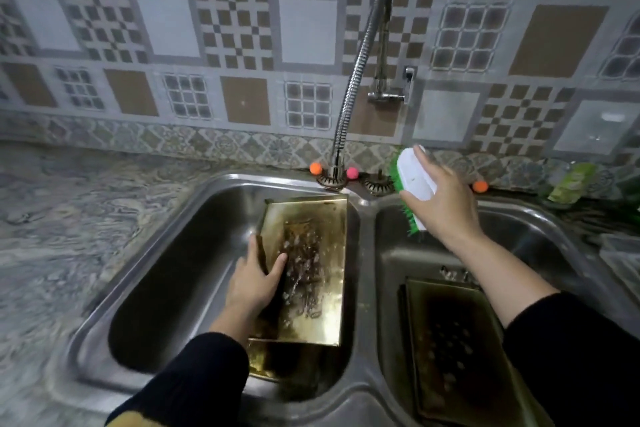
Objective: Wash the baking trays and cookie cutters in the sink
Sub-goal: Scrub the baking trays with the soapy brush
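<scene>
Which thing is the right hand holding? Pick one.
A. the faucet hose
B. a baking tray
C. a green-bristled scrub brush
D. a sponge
C: the right hand grips the white scrub brush with green bristles above the sink divider, while the left hand holds the baking tray.

double steel sink point(194, 204) | left basin: gold tray point(322, 218) | right basin: dark tray point(450, 350)

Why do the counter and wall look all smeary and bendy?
In the head view, the counter at left is streaked by motion blur; the wide lens bows the tiled wall; the faucet and sink rim show glare; the basins are dim.
</scene>
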